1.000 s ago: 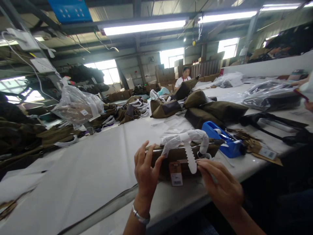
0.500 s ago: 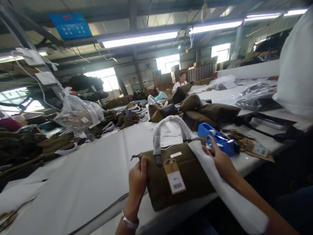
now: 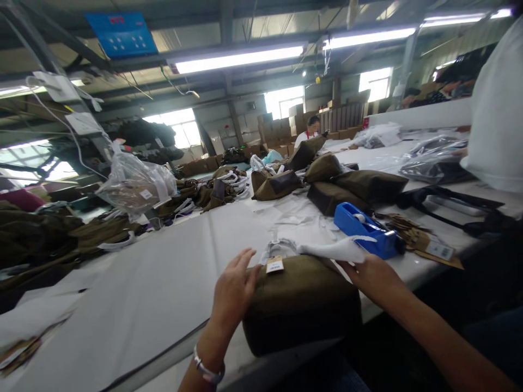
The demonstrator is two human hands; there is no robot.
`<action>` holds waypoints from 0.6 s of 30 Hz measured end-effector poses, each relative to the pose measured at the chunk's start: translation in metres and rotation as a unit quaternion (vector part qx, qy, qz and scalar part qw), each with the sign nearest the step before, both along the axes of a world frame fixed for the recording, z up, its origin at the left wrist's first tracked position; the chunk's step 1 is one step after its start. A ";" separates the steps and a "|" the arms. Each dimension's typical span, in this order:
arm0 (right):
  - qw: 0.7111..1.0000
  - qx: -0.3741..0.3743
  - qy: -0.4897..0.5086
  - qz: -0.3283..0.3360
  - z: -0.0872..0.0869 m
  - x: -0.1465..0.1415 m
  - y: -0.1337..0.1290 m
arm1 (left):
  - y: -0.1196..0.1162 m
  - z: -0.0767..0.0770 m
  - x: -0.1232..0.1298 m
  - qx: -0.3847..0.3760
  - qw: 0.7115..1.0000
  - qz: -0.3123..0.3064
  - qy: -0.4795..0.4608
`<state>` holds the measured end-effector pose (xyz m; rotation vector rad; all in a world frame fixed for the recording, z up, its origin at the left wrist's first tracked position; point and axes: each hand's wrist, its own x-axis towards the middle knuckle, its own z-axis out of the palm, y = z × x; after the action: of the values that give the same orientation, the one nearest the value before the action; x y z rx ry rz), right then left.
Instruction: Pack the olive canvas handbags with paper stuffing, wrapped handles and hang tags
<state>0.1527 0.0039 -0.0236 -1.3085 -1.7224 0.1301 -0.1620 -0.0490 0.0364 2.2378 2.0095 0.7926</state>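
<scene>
An olive-brown handbag (image 3: 302, 305) lies tipped at the table's front edge, its dark base turned toward me. A paper price tag (image 3: 274, 265) rests on its upper side, and a white-wrapped handle (image 3: 281, 246) shows behind. My left hand (image 3: 235, 286) is against the bag's left end, its fingers stretched out and its thumb by the bag's edge. At the right end, my right hand (image 3: 373, 277) is closed on a white-wrapped strap (image 3: 333, 249); some of its fingertips are hidden.
A blue tape dispenser (image 3: 365, 231) stands just beyond my right hand, beside a bunch of brown tags (image 3: 420, 237). More olive bags (image 3: 355, 188) are piled behind. A clear plastic bag (image 3: 134, 182) hangs at the left. A person in white (image 3: 496, 109) is at the right.
The handbag has tipped over, so its front with the hanging tag has turned up and away and its base faces me. My left hand's fingers have straightened; the strap has swung up across the top.
</scene>
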 end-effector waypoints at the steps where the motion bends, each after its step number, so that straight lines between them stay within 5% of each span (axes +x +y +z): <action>1: 0.999 -0.010 -0.027 0.027 0.011 -0.003 -0.003 | 0.004 0.004 0.006 -0.001 0.997 -0.072 -0.013; 4: 0.987 -0.037 -0.090 0.125 0.041 -0.019 -0.012 | 0.010 0.007 0.024 -0.057 0.974 -0.217 -0.007; 7: 0.962 -0.054 -0.139 0.227 0.051 -0.041 -0.023 | 0.004 0.002 0.033 -0.062 0.970 -0.232 0.032; 10: 0.936 -0.088 -0.205 0.273 0.040 -0.060 -0.033 | -0.009 -0.008 0.033 -0.055 0.975 -0.207 0.064; 18: 0.911 -0.150 -0.282 0.263 0.013 -0.069 -0.045 | -0.020 -0.046 0.035 -0.073 0.972 -0.194 0.109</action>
<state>0.0835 -0.0415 -0.0105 -1.1206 -2.6184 0.3668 -0.1274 -0.0688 -0.0096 2.5977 1.5539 0.3631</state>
